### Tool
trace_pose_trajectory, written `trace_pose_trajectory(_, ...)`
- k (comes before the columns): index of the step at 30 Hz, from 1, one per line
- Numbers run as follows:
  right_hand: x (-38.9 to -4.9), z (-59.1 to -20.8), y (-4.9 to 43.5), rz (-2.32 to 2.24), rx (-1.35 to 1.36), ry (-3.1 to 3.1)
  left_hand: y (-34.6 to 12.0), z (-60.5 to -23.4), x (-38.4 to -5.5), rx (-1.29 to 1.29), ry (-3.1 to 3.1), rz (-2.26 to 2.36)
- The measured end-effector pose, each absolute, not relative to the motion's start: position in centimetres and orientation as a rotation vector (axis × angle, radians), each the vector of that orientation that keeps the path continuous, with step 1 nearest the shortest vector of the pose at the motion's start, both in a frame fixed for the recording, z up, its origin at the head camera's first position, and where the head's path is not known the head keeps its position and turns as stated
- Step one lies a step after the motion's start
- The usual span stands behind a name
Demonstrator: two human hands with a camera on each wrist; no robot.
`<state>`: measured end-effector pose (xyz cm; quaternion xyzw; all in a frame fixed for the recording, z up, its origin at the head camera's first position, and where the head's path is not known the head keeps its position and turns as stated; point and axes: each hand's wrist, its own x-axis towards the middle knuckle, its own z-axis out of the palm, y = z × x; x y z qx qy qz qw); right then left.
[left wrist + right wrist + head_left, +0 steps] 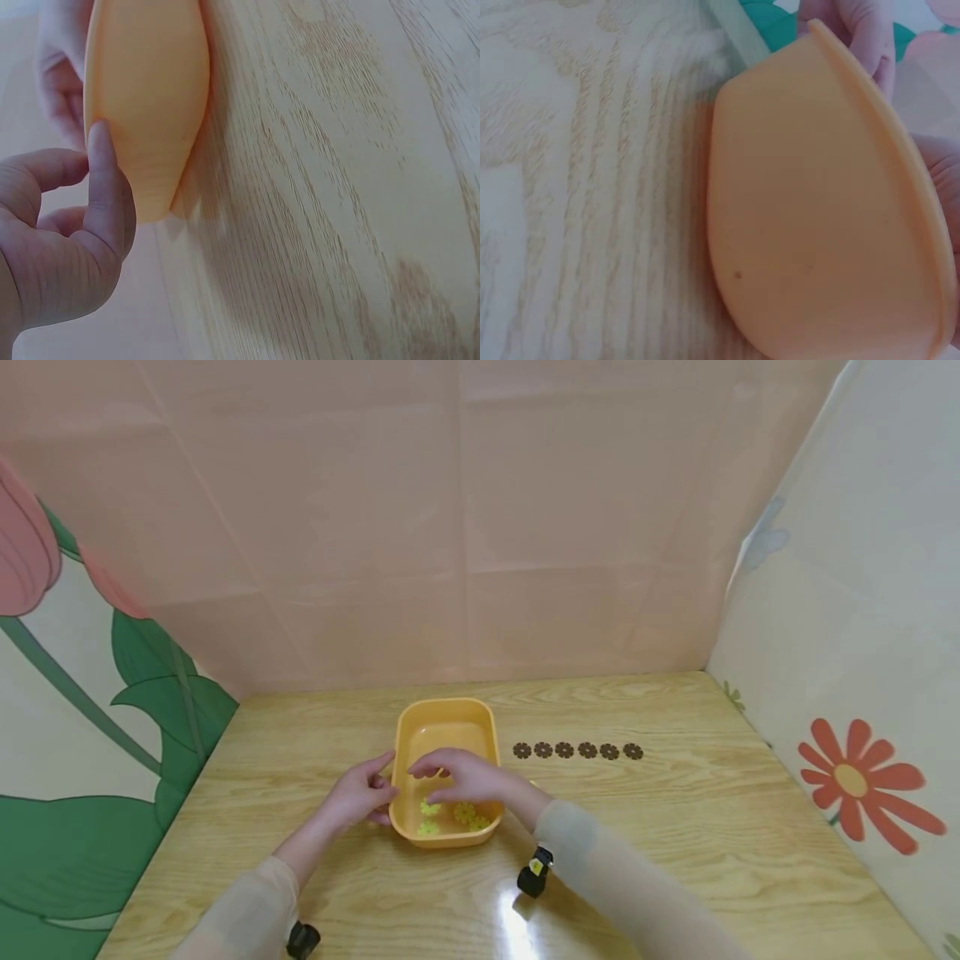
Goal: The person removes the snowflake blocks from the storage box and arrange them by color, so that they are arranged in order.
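Observation:
A yellow-orange plastic tub [442,710] stands on the wooden table, with several small yellow flower-shaped pieces [465,812] in its near end. My left hand [362,792] is at the tub's left side, thumb and fingers pinching its rim; the left wrist view shows the fingertips [100,139] on the outer wall. Over the tub's inside hovers my right hand [468,777], its fingers bent and spread from the thumb, with nothing visible between them. The right wrist view mostly shows the tub's outer wall [817,202], which hides much of that hand.
Right of the tub, several dark brown flower-shaped pieces [576,750] lie in a straight row on the table [712,827]. A bit of something yellow [534,783] peeks out by the right forearm. A pink sheet [465,527] hangs behind; printed panels stand at both sides.

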<state>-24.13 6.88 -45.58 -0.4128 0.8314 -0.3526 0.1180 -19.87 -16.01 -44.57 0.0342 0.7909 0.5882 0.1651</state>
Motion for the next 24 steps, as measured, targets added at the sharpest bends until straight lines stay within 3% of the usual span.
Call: trace_pose_trajectory(24, -24.7, -47.3, 6.0, -0.548, -1.170, 2.510, -16.1, -44.9, -20.0, 0.103, 2.272, 1.647)
